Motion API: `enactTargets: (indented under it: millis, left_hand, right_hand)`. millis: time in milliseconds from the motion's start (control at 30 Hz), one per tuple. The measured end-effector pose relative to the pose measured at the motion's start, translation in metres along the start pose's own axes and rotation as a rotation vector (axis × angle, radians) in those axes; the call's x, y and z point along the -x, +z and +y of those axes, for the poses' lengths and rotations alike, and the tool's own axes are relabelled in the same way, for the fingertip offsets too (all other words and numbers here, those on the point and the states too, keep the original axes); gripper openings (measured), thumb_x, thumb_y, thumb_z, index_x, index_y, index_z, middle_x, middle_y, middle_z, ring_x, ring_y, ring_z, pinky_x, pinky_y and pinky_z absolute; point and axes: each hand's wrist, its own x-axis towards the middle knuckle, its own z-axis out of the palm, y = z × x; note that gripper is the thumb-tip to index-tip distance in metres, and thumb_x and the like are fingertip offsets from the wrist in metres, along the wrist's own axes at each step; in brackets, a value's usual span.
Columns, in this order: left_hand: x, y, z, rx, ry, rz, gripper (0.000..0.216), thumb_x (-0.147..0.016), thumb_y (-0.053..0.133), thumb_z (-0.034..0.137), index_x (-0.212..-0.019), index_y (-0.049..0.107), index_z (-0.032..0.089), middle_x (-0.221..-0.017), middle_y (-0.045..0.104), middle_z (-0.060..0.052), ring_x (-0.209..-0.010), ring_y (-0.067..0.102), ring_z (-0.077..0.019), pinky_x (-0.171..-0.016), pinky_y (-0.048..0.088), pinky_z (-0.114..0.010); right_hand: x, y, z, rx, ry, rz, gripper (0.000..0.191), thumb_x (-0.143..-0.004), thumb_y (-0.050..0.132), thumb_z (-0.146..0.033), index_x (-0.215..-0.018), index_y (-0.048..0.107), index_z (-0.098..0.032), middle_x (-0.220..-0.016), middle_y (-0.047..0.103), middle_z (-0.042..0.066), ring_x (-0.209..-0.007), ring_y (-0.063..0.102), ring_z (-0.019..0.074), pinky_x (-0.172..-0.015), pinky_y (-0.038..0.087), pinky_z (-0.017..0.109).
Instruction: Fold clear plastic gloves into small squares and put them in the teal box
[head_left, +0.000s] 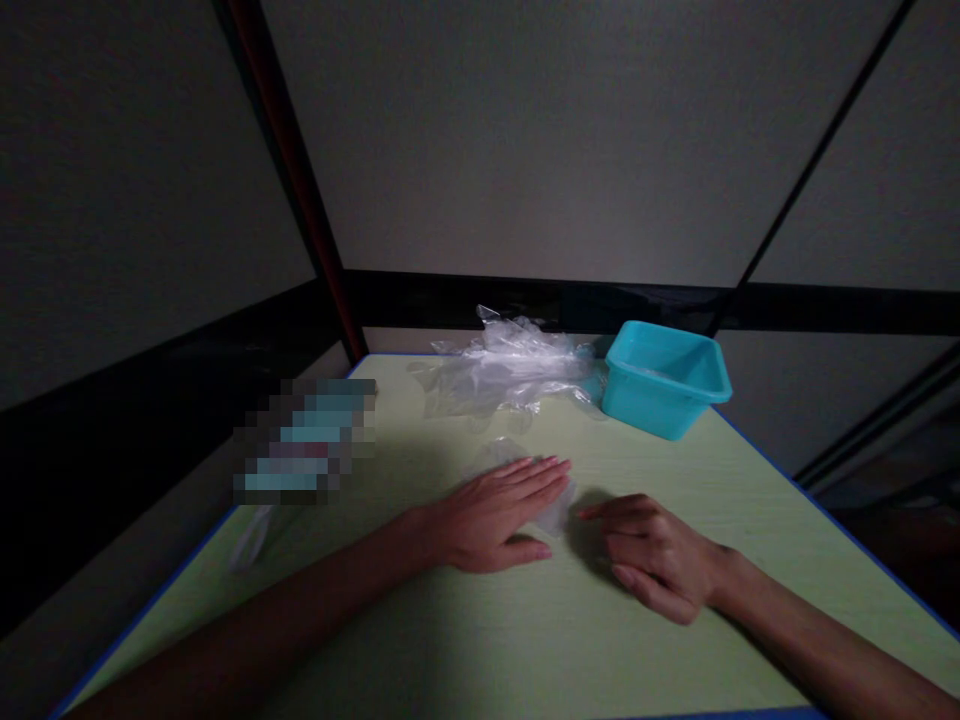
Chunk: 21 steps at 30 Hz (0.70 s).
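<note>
My left hand (502,515) lies flat, palm down, its fingers stretched out on a piece of thin clear plastic (556,510). Most of that plastic is hidden beneath the hand; only its edges show. To its right, my right hand (656,555) hovers low or rests by the tabletop, index finger extended toward the plastic. Its other fingers are curled in with the thumb beside them, and I see nothing held. Beyond both hands sits a crumpled heap of clear plastic film (510,370), possibly bags or gloves.
A turquoise plastic basin (664,400) stands at the back right, next to the heap. On the left lies a pixelated, blurred-out item (307,440) with a pale strap (251,535). The pale green table (465,650) has blue edging and meets a grey wall (525,150).
</note>
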Motion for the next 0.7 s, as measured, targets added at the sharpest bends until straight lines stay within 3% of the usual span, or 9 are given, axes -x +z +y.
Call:
enactTargets:
  millis: [233, 700]
  left_hand:
    - [-0.0035, -0.0005, -0.0015, 0.034, 0.057, -0.046, 0.069, -0.084, 0.041, 0.046, -0.136, 0.017, 0.008, -0.142, 0.013, -0.011, -0.131, 0.010, -0.0206, -0.107, 0.009, -0.033]
    - [-0.0030, -0.0001, -0.0020, 0.034, 0.077, -0.056, 0.070, -0.084, 0.040, 0.047, -0.135, 0.018, 0.006, -0.142, 0.013, -0.012, -0.131, 0.009, -0.0201, -0.107, 0.009, -0.031]
  right_hand:
    - [-0.0010, 0.0063, 0.0017, 0.061, -0.054, -0.095, 0.027, -0.080, 0.026, -0.020, -0.056, 0.040, -0.022, -0.046, 0.044, 0.002, -0.048, 0.042, 0.0157, -0.082, 0.044, 0.030]
    - [-0.0084, 0.0086, -0.0001, 0.060, -0.055, -0.141, 0.027, -0.080, 0.028, -0.021, -0.057, 0.040, -0.021, -0.048, 0.045, 0.001, -0.050, 0.043, 0.0150, -0.083, 0.042, 0.031]
